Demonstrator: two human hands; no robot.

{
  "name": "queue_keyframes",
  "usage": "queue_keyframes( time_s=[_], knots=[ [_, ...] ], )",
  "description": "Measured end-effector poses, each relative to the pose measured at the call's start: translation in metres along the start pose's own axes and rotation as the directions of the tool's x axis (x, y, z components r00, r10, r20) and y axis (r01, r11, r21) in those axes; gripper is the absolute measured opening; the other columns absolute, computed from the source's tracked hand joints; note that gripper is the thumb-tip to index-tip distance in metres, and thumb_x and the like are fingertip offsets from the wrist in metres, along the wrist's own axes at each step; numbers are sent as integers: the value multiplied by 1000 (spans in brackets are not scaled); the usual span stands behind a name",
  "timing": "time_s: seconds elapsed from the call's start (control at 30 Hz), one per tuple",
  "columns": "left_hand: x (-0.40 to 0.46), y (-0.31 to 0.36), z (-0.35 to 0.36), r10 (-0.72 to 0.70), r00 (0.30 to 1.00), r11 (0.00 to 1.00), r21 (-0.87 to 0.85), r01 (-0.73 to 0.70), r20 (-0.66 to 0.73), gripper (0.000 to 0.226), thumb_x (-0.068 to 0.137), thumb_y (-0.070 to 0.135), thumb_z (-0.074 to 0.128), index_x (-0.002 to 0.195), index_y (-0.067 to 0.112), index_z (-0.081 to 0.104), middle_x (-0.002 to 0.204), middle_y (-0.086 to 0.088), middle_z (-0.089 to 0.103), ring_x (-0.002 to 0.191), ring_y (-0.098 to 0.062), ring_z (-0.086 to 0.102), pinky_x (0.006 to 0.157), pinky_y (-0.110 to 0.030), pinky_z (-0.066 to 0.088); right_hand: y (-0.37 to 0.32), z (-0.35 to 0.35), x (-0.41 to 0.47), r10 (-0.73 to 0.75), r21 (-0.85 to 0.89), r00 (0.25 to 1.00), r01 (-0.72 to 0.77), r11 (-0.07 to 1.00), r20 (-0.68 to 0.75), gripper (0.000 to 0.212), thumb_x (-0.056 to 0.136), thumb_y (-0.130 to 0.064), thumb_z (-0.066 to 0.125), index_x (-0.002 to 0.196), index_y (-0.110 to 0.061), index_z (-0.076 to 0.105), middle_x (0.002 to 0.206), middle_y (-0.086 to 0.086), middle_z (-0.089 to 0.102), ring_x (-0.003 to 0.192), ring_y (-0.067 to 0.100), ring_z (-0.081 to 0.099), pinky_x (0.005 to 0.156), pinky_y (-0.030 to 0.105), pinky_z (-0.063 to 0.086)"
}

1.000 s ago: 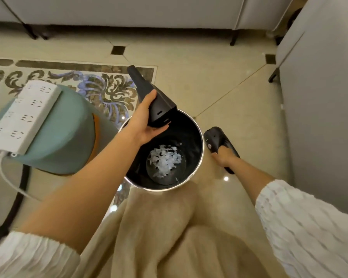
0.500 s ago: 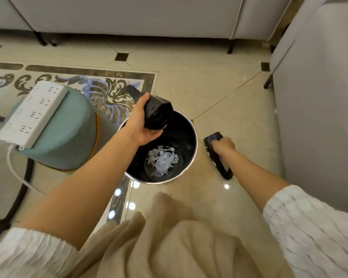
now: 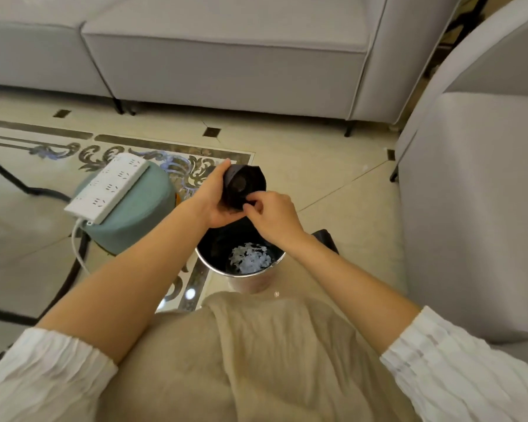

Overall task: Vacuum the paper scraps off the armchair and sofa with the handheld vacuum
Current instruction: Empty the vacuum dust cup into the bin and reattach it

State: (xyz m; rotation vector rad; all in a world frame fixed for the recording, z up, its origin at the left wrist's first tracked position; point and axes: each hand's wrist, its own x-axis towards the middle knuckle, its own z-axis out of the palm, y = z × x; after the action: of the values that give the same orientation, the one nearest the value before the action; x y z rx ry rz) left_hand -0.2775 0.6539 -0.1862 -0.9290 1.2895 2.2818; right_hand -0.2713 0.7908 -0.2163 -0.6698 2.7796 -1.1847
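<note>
Head view: the left hand [image 3: 217, 199] grips the vacuum's dust cup [image 3: 245, 185], open end up, over the bin [image 3: 247, 283]. The right hand [image 3: 272, 213] pinches at the cup's rim. Paper scraps [image 3: 250, 261] lie in the bin. The vacuum body [image 3: 326, 239] rests on the floor at the bin's three o'clock. A hard tug could tip scraps over the rim onto the floor.

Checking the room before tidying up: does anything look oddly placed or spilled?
The white power strip lies slantwise atop the teal stool, overhanging its edge, an odd perch. Paper scraps sit inside the bin; nothing looks spilled on the floor.
</note>
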Motion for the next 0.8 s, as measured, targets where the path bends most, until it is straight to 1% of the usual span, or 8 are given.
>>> queue_keyframes(
  time_s=[0.07,0.27,0.33,0.43,0.5,0.63,0.73,0.8],
  knots=[
    [-7,-3,2,-22,1000,1000,-2,22,0,65,90,63,50,126,11,60,123,-12,64,109,-27,61,80,-38,54,-4,-1,-3,-63,-103,998,61,993,-14,25,96,-26,53,109,-17,72,90,6,73,88,26,65,71,32,43],
    [-27,-8,11,-43,999,999,28,43,-14,58,91,63,47,109,10,65,95,-8,66,82,-19,62,61,-26,58,-26,-8,-12,-98,-65,992,93,993,-83,22,94,-21,57,109,-9,66,82,8,69,79,27,63,72,39,50],
    [-32,-6,12,-35,999,999,17,35,-8,56,92,61,47,110,11,65,94,-7,65,83,-18,62,61,-27,58,-29,-10,-8,-80,-76,989,71,995,-128,18,94,-21,56,103,-8,66,86,10,69,81,29,62,70,37,47],
    [-31,-4,14,-13,1000,1000,19,13,-14,58,91,61,49,118,12,63,99,-7,65,88,-19,62,61,-30,59,-31,-14,0,-35,-66,997,31,997,-62,18,94,-22,56,93,-9,69,87,11,69,84,32,62,67,33,40],
    [-29,-4,15,-2,1000,999,41,3,-21,60,92,62,49,123,13,61,103,-7,65,92,-21,63,65,-35,56,-31,-15,6,-40,-64,999,39,997,-23,21,95,-23,55,101,-9,70,95,12,71,88,32,63,70,33,42],
    [-22,-2,9,15,1000,997,82,-12,-27,60,92,61,48,125,12,58,112,-10,64,98,-24,62,70,-36,53,-33,-9,19,-68,-154,995,79,985,71,28,97,-22,52,115,-6,66,108,17,68,96,37,61,80,40,48],
    [-13,5,-4,49,997,996,73,-44,-59,59,93,61,48,124,12,59,111,-9,65,99,-23,63,70,-36,54,-33,-1,28,-138,-147,986,152,977,97,25,95,-23,55,110,-5,65,105,14,68,94,33,62,81,43,48],
    [-5,13,-19,86,992,995,64,-80,-91,60,92,62,48,123,13,61,105,-8,68,94,-22,65,68,-35,55,-33,7,33,-174,-129,980,186,974,97,18,96,-24,56,98,-7,61,94,7,64,86,25,59,74,37,44]
  ],
)
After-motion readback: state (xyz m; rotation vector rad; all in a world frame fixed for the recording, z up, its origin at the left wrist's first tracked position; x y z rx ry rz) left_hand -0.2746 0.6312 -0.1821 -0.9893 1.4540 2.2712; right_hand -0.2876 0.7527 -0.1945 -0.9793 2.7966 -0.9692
